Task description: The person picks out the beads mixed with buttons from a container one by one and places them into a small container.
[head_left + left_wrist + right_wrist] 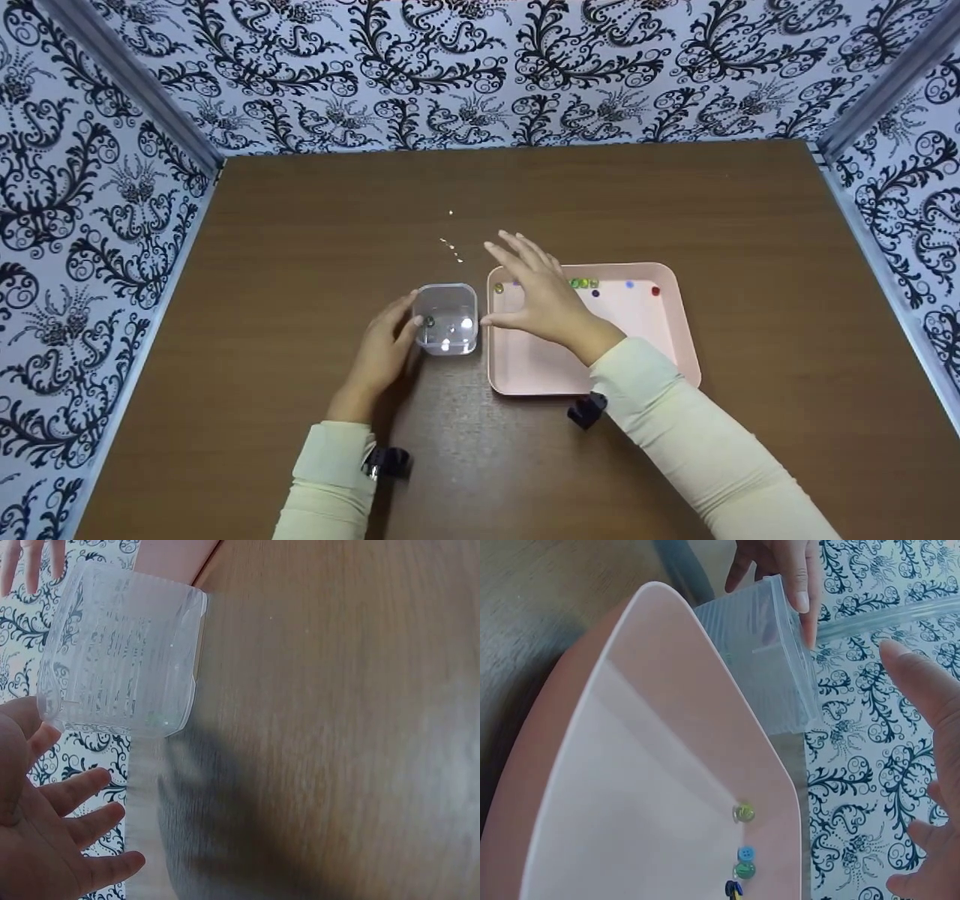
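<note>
A clear plastic container (445,300) stands on the table left of a pink tray (683,341). My left hand (381,346) is at its left side, thumb and index finger at the rim; in the left wrist view its other fingers (90,787) are spread apart from it. One small dark green piece (430,321) lies inside the container. My right hand (541,296) hovers over the tray's left part, fingers extended, holding nothing visible. Along the tray's far side lie several green-yellow glass marbles (584,283), a dark piece (595,293), a blue button (745,853) and a red piece (655,291).
The brown wooden table (337,217) is enclosed by patterned walls (480,75) at the back and both sides. A few small bright specks (451,245) show on the tabletop behind the container. Each wrist wears a black camera (391,463).
</note>
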Demonstrator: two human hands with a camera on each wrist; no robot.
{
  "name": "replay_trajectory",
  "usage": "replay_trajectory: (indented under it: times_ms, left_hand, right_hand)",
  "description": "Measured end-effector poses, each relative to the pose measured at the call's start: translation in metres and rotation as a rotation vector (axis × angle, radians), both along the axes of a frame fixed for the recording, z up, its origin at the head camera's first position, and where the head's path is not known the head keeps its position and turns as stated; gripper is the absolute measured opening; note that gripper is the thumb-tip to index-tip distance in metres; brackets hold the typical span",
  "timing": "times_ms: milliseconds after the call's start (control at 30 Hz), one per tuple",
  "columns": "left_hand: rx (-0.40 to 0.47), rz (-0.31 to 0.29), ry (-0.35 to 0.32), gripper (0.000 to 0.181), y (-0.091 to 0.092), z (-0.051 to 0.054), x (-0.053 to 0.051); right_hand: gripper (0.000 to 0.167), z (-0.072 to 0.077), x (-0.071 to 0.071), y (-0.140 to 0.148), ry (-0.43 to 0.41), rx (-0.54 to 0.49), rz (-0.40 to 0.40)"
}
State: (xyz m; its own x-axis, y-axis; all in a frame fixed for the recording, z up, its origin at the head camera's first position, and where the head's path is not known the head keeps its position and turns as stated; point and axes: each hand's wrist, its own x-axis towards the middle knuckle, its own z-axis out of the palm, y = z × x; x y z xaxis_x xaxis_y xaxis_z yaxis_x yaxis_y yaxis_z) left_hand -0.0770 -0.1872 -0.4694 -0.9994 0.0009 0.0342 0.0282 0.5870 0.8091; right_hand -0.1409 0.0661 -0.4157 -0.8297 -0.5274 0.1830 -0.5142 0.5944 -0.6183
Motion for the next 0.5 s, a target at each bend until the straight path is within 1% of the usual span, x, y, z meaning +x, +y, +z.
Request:
replay_trajectory:
  times_ms: [233, 500]
  left_hand:
    - [0.000, 0.001, 0.007, 0.044, 0.000, -0.001, -0.001]
    - [-0.003, 0.002, 0.001, 0.044, 0.000, -0.001, 0.000]
  right_hand:
    - [0.096, 0.001, -0.001, 0.007, -0.024, -0.017, -0.016]
    - [0.093, 0.003, -0.004, 0.015, -0.055, -0.064, -0.043]
